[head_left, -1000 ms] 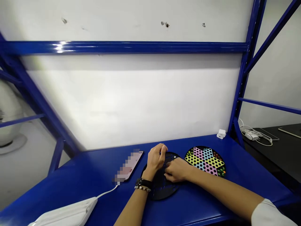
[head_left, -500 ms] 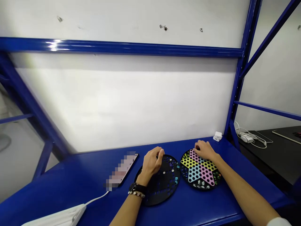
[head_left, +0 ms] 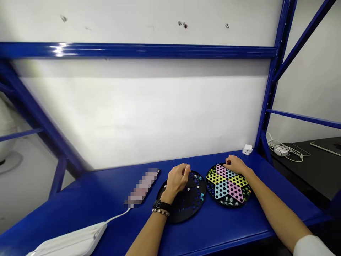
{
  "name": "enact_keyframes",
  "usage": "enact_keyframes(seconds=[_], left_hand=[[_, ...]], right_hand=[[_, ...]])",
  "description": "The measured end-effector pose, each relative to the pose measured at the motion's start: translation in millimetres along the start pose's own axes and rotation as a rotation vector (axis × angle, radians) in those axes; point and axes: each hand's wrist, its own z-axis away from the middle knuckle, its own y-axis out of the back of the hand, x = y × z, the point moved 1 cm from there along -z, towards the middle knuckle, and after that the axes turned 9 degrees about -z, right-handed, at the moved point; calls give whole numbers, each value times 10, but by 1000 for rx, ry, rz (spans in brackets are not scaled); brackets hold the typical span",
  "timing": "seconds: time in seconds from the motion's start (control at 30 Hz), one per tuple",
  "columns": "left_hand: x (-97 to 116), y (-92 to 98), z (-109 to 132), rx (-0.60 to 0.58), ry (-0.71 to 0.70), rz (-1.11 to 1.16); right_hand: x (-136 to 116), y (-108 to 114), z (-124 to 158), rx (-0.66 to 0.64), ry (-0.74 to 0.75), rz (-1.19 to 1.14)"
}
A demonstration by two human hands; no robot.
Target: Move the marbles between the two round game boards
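My left hand (head_left: 178, 179), with a dark watch and a beaded bracelet at the wrist, is over the back of a round black board (head_left: 183, 209). Its fingers are curled in towards the thumb; what they hold, if anything, is hidden. A few white and blue pieces lie on that board. At the back right rim of a Chinese checkers board (head_left: 226, 188) is my right hand (head_left: 236, 164), its fingers bent down and closed; the fingertips are partly hidden. The board bears a pink, yellow and light-blue star, with green, white and other marbles in the rim pockets.
A phone (head_left: 142, 188) with a blurred screen lies left of the black board, cabled to a white power strip (head_left: 80, 240). A white plug adapter (head_left: 247, 149) stands at the back right of the blue table (head_left: 112, 192). White cables (head_left: 285, 151) lie on a black table beyond the blue frame.
My right hand has shifted slightly right along the back rim of the star board. The left hand stays curled over the black board. The view has moved a little.
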Motion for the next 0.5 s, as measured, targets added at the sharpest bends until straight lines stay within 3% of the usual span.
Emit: enact_keyframes(seconds=[0.3, 0.5], left_hand=[[0, -33, -5, -31, 0, 28], [4, -58, -1, -65, -42, 48]], right_hand=[[127, -32, -83, -33, 102, -39], [161, -82, -104, -41, 61, -48]])
